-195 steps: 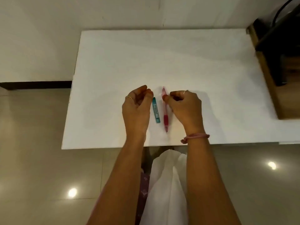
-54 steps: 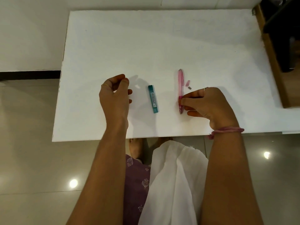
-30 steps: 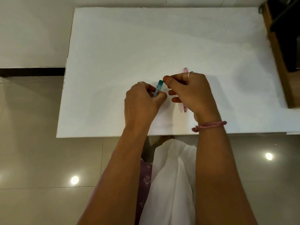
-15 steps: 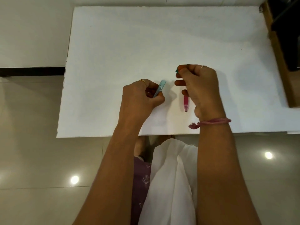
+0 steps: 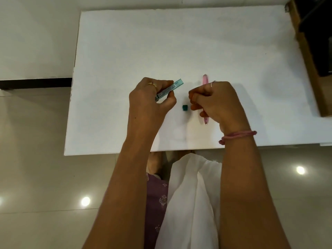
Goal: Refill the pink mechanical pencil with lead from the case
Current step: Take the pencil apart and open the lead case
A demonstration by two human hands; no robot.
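The left hand [image 5: 152,99] is gripping the teal lead case [image 5: 170,89], fingers and thumb curled round its lower half. The case is slanting up and to the right, its open end poking out past the knuckles and hanging above the tabletop [image 5: 161,42]. A gold ring [image 5: 152,84] is showing on one finger of this hand.

The small dark teal cap [image 5: 185,108] is sitting on the tabletop between the two hands, just beside the right hand's [image 5: 215,101] fingertips and apart from the case.

The right hand is hovering low over the pink mechanical pencil [image 5: 205,80], with its fingers curled in tight. The thumb and forefinger are pressing together as if pinching something very small, but whatever might be between them is too fine to make out. The pencil is lying on the tabletop and pointing roughly toward the person; its far end is sticking out beyond the knuckles and its tip is peeking out below the heel of the hand. Whether the hand is touching the pencil cannot be told, since the middle of the pencil is hidden beneath it. A thin ring is sitting on one right finger and a pink band [image 5: 237,136] is circling the right wrist.

The two hands are staying apart, with bare tabletop and the cap between them.

A white cloth [image 5: 190,194] is draping over the person's lap below the tabletop's near edge, and a wooden piece of furniture [image 5: 309,69] is standing at the right.
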